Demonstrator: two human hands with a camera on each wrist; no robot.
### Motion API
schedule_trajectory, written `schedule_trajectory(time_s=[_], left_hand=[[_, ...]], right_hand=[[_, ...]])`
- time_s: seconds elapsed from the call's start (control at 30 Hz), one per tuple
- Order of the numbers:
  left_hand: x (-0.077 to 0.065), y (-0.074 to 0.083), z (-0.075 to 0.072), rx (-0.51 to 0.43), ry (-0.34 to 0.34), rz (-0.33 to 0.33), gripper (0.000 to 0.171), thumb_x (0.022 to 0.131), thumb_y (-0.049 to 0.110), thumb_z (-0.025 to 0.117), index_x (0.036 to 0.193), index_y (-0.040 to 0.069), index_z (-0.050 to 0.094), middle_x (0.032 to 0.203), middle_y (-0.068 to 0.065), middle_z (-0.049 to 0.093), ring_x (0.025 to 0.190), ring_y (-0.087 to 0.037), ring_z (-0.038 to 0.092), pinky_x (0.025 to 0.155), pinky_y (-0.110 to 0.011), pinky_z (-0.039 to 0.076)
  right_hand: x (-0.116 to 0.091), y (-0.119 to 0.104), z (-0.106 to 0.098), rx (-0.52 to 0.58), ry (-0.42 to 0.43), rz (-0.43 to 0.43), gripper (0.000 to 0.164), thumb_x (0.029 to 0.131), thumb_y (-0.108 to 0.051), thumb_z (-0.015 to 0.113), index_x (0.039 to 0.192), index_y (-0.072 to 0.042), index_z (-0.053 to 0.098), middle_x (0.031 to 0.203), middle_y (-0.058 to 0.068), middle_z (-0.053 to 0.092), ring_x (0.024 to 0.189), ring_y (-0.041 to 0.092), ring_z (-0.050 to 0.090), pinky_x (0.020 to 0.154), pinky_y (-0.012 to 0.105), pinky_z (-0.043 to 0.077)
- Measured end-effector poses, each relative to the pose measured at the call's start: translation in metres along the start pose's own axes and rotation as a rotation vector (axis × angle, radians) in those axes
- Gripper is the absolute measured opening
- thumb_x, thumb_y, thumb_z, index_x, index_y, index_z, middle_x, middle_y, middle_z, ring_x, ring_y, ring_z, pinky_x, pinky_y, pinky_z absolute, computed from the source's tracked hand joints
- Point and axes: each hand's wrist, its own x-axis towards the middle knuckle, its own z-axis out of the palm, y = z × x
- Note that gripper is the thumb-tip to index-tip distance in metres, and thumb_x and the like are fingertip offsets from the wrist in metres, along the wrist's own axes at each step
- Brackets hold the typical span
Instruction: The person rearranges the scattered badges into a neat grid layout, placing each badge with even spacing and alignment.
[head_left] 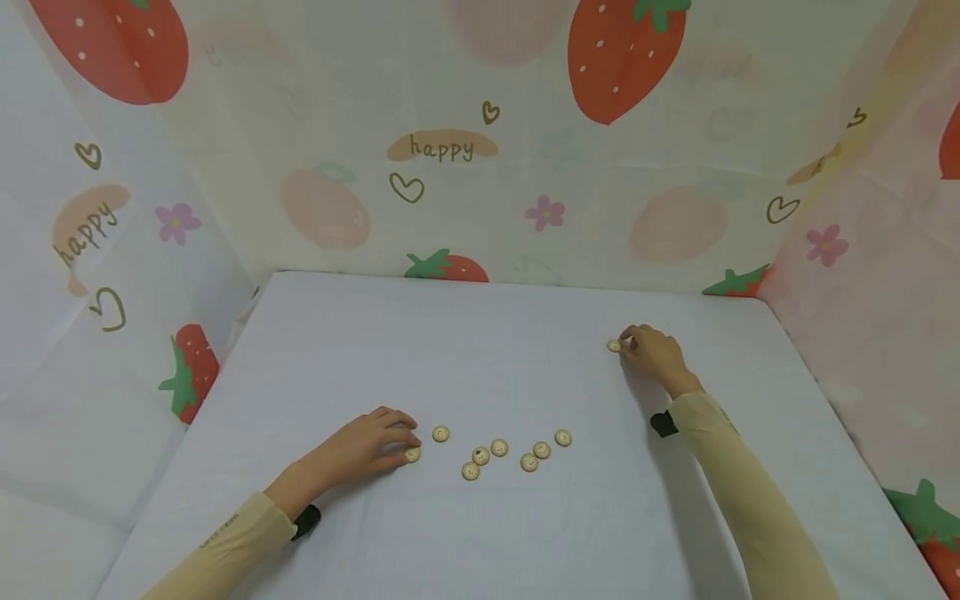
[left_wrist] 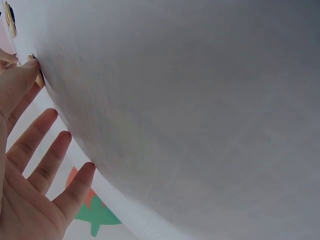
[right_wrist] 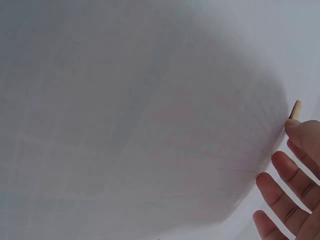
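My left hand (head_left: 367,446) pinches a round, tan wooden button (head_left: 412,454) by its edge, low over the white table. In the left wrist view the thumb presses on that button (left_wrist: 40,78), while the other fingers are spread and fairly straight. Farther back and to the right, my right hand (head_left: 656,358) holds another wooden button (head_left: 614,345) between thumb and forefinger. Only the thin edge of this button (right_wrist: 296,109) shows in the right wrist view, at the thumb tip; the remaining fingers are loosely bent.
Between the hands several more buttons lie loose on the white tabletop (head_left: 525,350): a single button (head_left: 441,433) near the left hand, a small group around a dark-marked button (head_left: 481,456), and a slanting row with one button (head_left: 542,450) in its middle. A strawberry-patterned cloth (head_left: 450,208) surrounds the table.
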Motion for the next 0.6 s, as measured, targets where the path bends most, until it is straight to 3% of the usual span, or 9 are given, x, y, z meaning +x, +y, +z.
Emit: schedule_trajectory(time_s=[0.37,0.6], left_hand=[[-0.0015,0.0019,-0.001,0.002,-0.013,-0.01,0.02,0.087,0.028,0.066,0.106,0.023,0.067,0.12,0.001,0.058,0.111,-0.018,0.052,0.088,-0.038,0.048],[-0.0026,0.0019,-0.0003,0.002,0.013,0.008,0.019,0.086,0.026,0.066,0.105,0.024,0.067,0.119,0.001,0.058,0.11,-0.018,0.052,0.085,-0.039,0.049]], right_hand=[[0.0035,0.0027,0.0024,0.027,0.031,-0.052,0.023,0.089,-0.024,0.062,0.102,-0.006,0.064,0.092,0.014,0.062,0.081,0.028,0.059,0.067,0.045,0.046],[0.0053,-0.0006,0.0032,0.012,0.012,-0.043,0.023,0.09,-0.019,0.06,0.109,-0.006,0.062,0.096,0.017,0.062,0.085,0.032,0.06,0.071,0.049,0.046]])
